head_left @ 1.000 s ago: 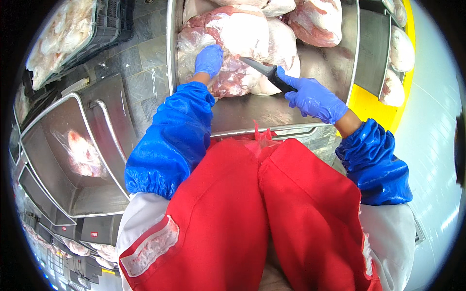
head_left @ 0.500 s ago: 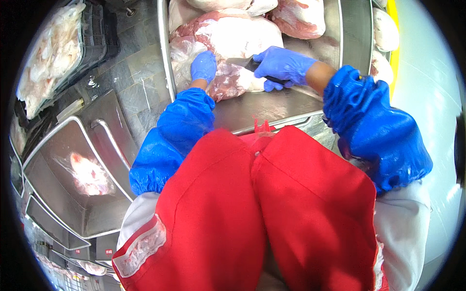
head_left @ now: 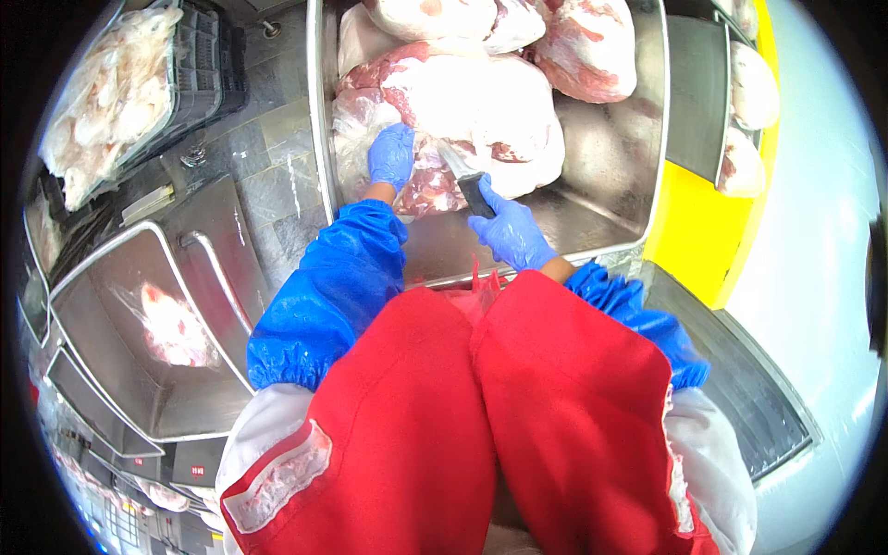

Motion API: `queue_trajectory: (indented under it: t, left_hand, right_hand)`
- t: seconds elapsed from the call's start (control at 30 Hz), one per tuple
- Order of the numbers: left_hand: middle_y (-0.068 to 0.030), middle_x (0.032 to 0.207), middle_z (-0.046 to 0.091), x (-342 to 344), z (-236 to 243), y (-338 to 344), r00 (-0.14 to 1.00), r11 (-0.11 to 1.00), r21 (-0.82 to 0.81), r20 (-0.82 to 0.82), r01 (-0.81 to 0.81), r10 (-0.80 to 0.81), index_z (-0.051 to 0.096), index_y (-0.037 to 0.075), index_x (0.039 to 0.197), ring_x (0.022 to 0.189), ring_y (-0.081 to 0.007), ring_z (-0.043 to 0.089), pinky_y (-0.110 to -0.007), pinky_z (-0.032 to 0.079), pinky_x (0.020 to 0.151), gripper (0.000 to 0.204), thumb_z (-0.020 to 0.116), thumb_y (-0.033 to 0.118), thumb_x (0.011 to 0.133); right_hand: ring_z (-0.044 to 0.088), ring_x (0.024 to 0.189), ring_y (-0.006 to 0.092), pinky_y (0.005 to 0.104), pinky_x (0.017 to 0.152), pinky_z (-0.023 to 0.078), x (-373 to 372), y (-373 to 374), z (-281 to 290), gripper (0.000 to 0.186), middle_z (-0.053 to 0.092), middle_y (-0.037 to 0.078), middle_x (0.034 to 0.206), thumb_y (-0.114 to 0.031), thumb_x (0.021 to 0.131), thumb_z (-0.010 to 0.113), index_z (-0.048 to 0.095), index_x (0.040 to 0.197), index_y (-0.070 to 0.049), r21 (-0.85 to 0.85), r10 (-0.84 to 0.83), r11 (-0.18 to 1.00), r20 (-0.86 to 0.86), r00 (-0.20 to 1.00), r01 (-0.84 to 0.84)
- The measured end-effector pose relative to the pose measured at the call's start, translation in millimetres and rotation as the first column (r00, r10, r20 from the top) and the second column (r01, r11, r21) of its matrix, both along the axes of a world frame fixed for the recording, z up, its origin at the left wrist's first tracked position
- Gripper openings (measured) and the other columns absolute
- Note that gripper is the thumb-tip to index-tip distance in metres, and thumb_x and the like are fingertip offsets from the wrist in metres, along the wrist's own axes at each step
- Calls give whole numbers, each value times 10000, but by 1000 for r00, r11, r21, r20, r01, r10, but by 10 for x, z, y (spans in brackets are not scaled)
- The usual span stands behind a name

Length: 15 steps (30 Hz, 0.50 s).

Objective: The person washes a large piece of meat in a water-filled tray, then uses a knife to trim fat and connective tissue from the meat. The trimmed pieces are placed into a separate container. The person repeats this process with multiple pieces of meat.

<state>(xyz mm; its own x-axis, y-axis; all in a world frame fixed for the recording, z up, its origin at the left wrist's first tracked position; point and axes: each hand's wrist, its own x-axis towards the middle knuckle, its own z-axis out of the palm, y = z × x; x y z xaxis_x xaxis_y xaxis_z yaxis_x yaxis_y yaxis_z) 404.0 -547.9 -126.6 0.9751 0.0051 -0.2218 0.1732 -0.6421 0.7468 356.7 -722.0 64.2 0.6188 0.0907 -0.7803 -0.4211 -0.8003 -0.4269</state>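
In a steel tub (head_left: 659,190) ahead of me lie several large pieces of pale meat with red patches. My left hand (head_left: 391,155), in a blue glove, is closed on the plastic-covered left edge (head_left: 361,139) of the middle piece (head_left: 476,106). My gloved right hand (head_left: 509,229) grips the black handle of a knife (head_left: 470,190), low at the tub's near side. The blade points forward and left into the meat just right of my left hand; its tip is hard to make out. Both forearms wear blue plastic sleeves, and a red apron covers my front.
At far left a dark crate (head_left: 199,65) is heaped with pale scraps. Below it a steel cart (head_left: 111,370) holds a bagged meat piece (head_left: 166,324). On the right stand steel trays (head_left: 694,102) with meat, a yellow platform (head_left: 694,250) and a dark floor grate (head_left: 749,379).
My right hand swung across the meat, then drew back toward me; the knife now points more steeply away from me. My left hand stays on the plastic-covered meat. The view shifted slightly.
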Motion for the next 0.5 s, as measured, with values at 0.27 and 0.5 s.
queue_trajectory:
  t: [0.27, 0.5]
  left_hand:
    - [-210, 991, 563, 23, 52, 61, 999, 999, -36, 8, -34, 35, 568, -16, 937, 954, -351, 511, -404, 380, 864, 361, 382, 286, 868]
    - [-242, 918, 556, 96, 302, -62, 970, 972, 118, -162, 202, -182, 539, 3, 878, 853, -403, 540, -462, 434, 740, 272, 422, 244, 834]
  right_hand:
    - [508, 477, 116, 242, 423, 421, 159, 49, 142, 642, 542, 65, 673, -148, 754, 602, 276, 1305, -111, 275, -483, 633, -590, 647, 724]
    - [405, 413, 110, 245, 320, 317, 558, -135, 254, 442, 478, 71, 618, -48, 743, 454, 269, 1142, -90, 87, -4, 994, -545, 839, 61]
